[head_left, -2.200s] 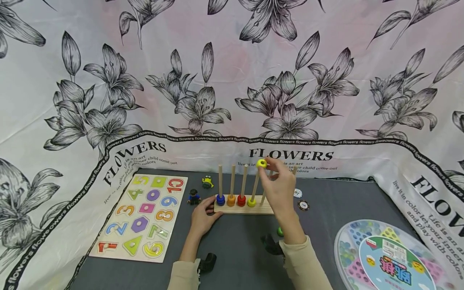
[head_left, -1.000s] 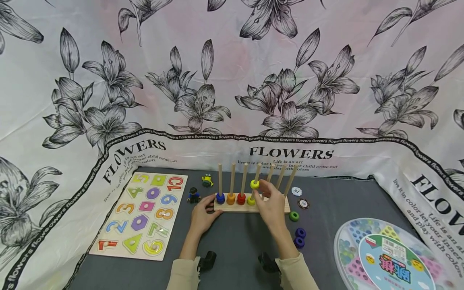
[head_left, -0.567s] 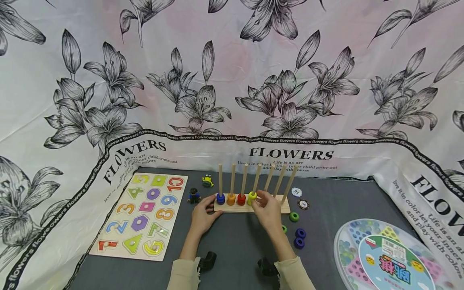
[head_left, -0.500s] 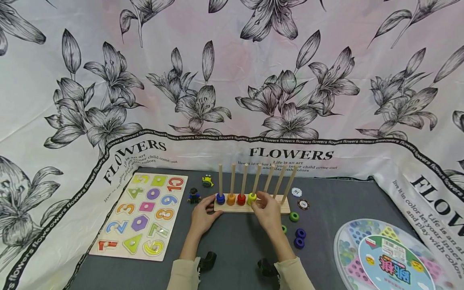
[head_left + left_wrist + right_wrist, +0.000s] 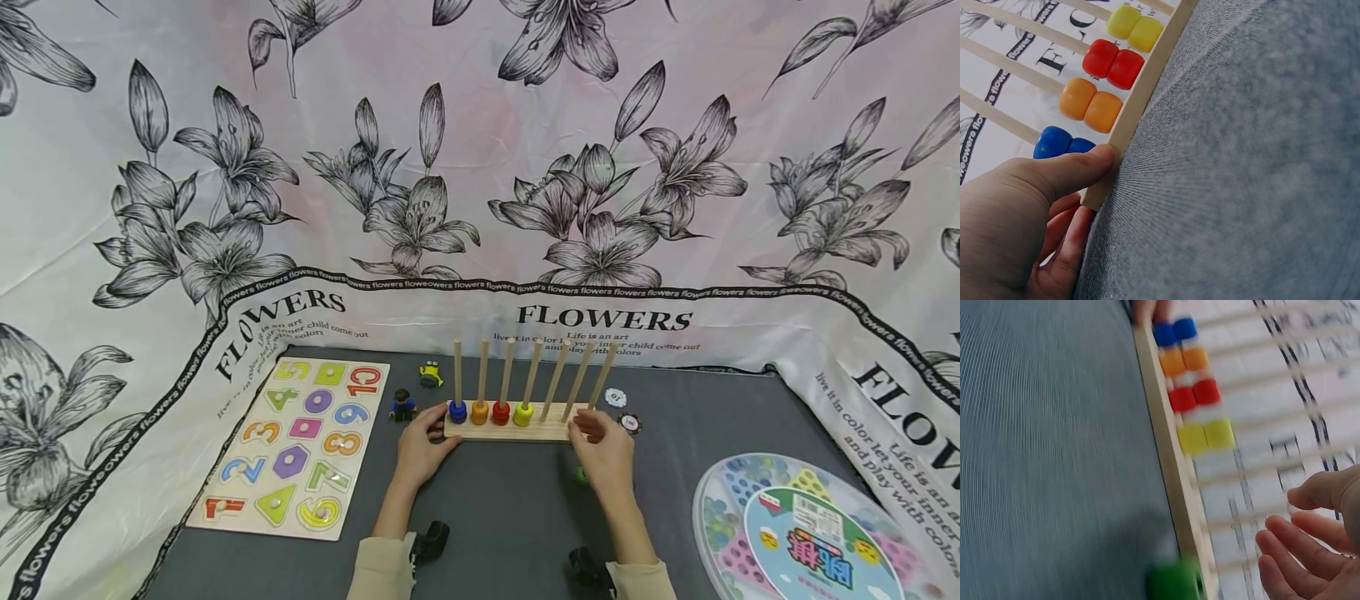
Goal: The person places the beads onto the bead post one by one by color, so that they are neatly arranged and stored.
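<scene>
A wooden stand with a row of upright pegs sits at the table's middle. Paired beads fill four of its pegs: blue, orange, red and yellow. My left hand grips the stand's left end, thumb in front and fingers behind, as the left wrist view confirms. Over the stand's right end is my right hand, its fingers loosely bent with nothing between them. A green bead lies in front of the stand, partly covered by that hand in the head view.
To the left lies a number puzzle board. A small figure and a yellow-green toy stand behind my left hand. Two chips lie beyond the right hand. A round game box occupies the right front.
My right hand lowered a yellow bead down the fourth peg onto another, let go, and moved right toward the stand's end. The left hand stayed in place.
</scene>
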Demonstrator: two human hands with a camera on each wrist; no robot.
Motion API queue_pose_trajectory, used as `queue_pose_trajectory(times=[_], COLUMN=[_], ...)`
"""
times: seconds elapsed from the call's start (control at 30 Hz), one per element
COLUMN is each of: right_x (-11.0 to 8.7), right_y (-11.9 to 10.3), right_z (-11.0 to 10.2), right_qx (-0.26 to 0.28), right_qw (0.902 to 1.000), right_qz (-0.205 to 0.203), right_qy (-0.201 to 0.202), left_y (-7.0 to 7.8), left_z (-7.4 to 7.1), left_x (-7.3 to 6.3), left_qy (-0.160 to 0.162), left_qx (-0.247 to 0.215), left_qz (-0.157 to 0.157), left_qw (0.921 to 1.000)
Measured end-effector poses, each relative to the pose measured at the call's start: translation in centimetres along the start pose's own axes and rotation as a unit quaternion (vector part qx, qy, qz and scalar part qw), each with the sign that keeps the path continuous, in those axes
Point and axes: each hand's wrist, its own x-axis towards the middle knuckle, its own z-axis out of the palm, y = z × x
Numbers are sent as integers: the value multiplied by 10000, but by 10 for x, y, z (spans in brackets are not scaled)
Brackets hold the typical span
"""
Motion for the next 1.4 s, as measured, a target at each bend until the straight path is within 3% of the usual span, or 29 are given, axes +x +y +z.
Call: queue_pose_trajectory(times=[0.17,0.37,0.53,1.03,1.4], right_x=[3,2,0,3,13], right_y=[20,34,41,55,25], right_z=[-30,-47,-47,-42,-51], right_qx=[-491,-1142,-1257,-1158,-677], right_qw=[9982,9915,9882,9901,9973], right_qz=[248,600,687,326,-274], right_qy=[252,-179,-551,-722,-1], left_y=[1,0,1,2,1], left_z=[-2,-3,-2,0,-1], left_x=[1,1,-1,0,-1], left_qy=[45,3,13,-27,-11], left_qx=[-50,36,5,-105,-89], left_qz=[-72,8,11,164,149], left_qw=[10000,10000,10000,9998,9998])
